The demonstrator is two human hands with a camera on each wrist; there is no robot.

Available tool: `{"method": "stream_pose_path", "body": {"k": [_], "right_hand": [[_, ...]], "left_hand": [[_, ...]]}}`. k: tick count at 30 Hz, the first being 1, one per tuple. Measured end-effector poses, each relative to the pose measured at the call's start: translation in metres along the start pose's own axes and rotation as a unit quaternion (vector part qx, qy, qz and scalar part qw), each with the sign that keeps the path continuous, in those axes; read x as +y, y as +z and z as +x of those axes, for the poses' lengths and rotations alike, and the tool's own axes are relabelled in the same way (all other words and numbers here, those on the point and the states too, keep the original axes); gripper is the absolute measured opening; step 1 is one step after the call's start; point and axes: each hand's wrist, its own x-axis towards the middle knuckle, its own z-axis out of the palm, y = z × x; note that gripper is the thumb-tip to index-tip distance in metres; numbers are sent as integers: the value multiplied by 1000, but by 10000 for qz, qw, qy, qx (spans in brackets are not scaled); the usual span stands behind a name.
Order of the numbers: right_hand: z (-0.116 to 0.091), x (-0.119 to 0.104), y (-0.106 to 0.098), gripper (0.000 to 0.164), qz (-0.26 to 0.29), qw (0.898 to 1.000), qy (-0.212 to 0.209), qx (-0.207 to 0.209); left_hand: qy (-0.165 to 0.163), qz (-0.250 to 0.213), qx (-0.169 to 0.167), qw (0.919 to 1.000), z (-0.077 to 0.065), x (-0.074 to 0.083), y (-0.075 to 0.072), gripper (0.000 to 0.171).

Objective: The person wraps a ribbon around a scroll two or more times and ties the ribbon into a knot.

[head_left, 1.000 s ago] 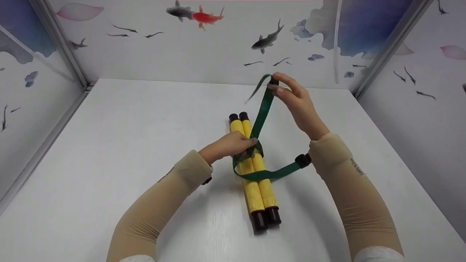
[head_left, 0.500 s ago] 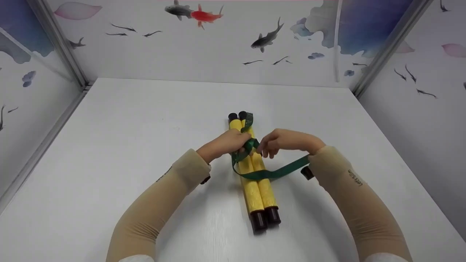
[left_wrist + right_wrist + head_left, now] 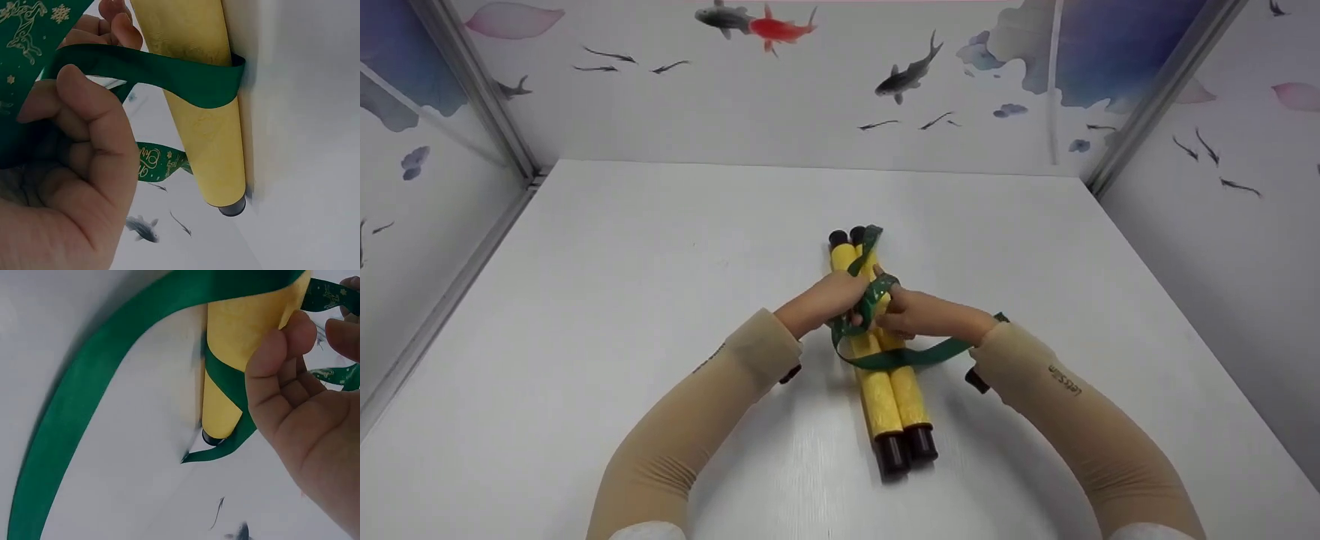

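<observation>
Two yellow scroll-like rolls [image 3: 896, 401] with dark end knobs lie side by side on the white table. A green ribbon [image 3: 879, 360] with gold festive print passes around them. My left hand [image 3: 832, 300] is over the rolls' middle; its curled fingers hold the ribbon, close up in the left wrist view [image 3: 84, 157]. From the right, my right hand [image 3: 922, 311] reaches in at a small ribbon loop [image 3: 885, 283]. In the right wrist view its bent fingers [image 3: 270, 363] are close beside the yellow roll [image 3: 253, 323], apart from the thumb.
One ribbon end [image 3: 872, 238] stands up by the rolls' far knobs. Another length [image 3: 941, 351] runs right, passing under the right forearm. Bare white table [image 3: 660, 247] surrounds the rolls, with fish-patterned wall panels [image 3: 780, 97] behind and at both sides.
My right hand has come down from lifting the ribbon's end, released it, and moved left to the small loop. That end has dropped toward the far knobs. The left hand stays at the rolls' middle.
</observation>
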Motion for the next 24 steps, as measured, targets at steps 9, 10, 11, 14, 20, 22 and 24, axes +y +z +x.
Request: {"method": "stream_pose_path", "body": {"k": [9, 10, 11, 14, 20, 22, 24], "right_hand": [[0, 4, 6, 47, 111, 9974, -707, -6], [1, 4, 6, 40, 251, 9966, -781, 17], [1, 6, 5, 35, 398, 9959, -806, 66], [0, 9, 3, 26, 554, 9944, -843, 326], [-14, 18, -12, 29, 357, 9961, -593, 553], [-22, 21, -22, 32, 368, 9963, -527, 566], [-31, 25, -32, 35, 548, 9954, -534, 576]], "left_hand": [[84, -651, -881, 9939, 5, -7, -4, 33], [105, -666, -958, 9931, 4, -8, -4, 33], [128, -670, -1009, 9926, 5, -9, -4, 32], [261, -541, -979, 9934, 4, -10, -3, 32], [455, -371, -676, 9960, 1, -10, -12, 35], [505, -345, -615, 9962, -1, -10, -18, 35], [531, -317, -573, 9964, -2, -10, -24, 34]]}}
